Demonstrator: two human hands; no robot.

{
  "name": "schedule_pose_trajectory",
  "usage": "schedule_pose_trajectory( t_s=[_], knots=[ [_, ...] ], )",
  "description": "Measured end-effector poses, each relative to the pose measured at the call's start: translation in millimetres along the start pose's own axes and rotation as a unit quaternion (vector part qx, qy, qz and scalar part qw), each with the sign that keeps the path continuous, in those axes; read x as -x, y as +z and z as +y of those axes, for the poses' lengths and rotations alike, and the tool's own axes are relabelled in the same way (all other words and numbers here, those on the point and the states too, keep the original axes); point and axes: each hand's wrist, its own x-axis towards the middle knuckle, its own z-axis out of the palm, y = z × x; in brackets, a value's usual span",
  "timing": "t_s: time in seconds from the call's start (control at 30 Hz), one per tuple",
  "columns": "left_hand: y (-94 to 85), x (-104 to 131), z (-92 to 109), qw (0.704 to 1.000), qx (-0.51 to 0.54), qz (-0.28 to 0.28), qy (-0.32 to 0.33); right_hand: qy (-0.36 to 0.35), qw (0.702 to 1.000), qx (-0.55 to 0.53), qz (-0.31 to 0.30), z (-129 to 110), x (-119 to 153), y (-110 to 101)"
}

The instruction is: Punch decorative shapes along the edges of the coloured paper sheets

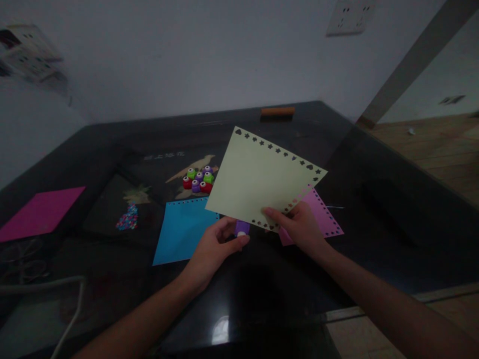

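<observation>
My right hand (299,224) pinches the lower right edge of a pale yellow sheet (262,179), thumb on top. Small shapes such as stars and hearts are punched along three of its edges. My left hand (215,244) grips a small purple punch (242,228) at the sheet's lower left edge. Whether the sheet sits inside the punch's slot I cannot tell. Partly under the pale sheet lie a blue sheet (181,232) on the left and a pink sheet (322,214) on the right, both with punched edges.
Several red, green and purple punches (199,179) stand in a cluster behind the blue sheet. Left of it lie a pile of coloured bits (128,218) and a magenta sheet (43,213). A brown bar (277,111) rests at the black table's (374,189) back edge.
</observation>
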Motion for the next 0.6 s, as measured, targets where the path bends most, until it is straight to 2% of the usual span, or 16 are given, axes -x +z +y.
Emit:
schedule_pose_trajectory(
  t_s=[0.23,0.43,0.6],
  knots=[
    [1.1,0.4,1.8,1.0,0.009,0.012,-0.005,-0.014,0.999,0.032,0.007,-1.4,1.6,0.7],
    [0.1,0.0,2.4,0.999,-0.011,0.036,-0.023,-0.076,0.994,0.083,0.01,-1.3,4.6,1.3],
    [-3.1,-1.8,-2.5,0.999,-0.015,0.04,-0.019,-0.084,0.991,0.101,0.005,-0.8,5.7,1.8]
  ],
)
